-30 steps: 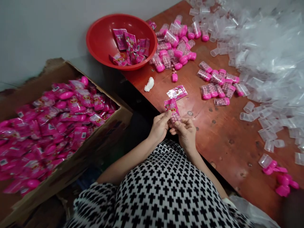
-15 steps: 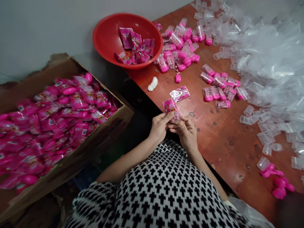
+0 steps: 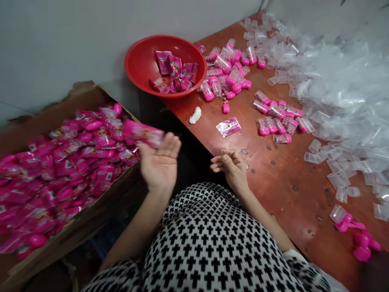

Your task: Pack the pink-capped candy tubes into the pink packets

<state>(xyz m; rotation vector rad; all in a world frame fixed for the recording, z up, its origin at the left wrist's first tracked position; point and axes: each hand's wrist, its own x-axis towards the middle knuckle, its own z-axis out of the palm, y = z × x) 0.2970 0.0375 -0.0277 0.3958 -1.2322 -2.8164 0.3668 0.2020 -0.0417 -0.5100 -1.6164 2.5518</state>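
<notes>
My left hand [image 3: 160, 164] is turned palm up with its fingers stretched out, beside the near edge of the cardboard box. A pink sachet [image 3: 145, 134], smeared by motion, is at its thumb side above the box edge; the fingers are not closed round it. Close to the table edge, my right hand [image 3: 232, 168] has loosely bent fingers, apart, and nothing visible in them. Beyond it on the table lies a flat pink and silver sachet [image 3: 228, 127]. Filled pink sachets [image 3: 73, 170] are heaped in the box.
The cardboard box [image 3: 121, 184] stands left of the red-brown table [image 3: 273, 182]. A red bowl [image 3: 136, 77] with sachets overhangs the table corner. Pink-capped tubes of beads [image 3: 223, 65], a white lump [image 3: 195, 115], clear tubes [image 3: 343, 101] and pink plastic parts [image 3: 363, 245] lie on the table.
My left hand has moved left from the table edge to the box, and the sachet with it. My right hand has let go of the sachet and stayed near the table edge.
</notes>
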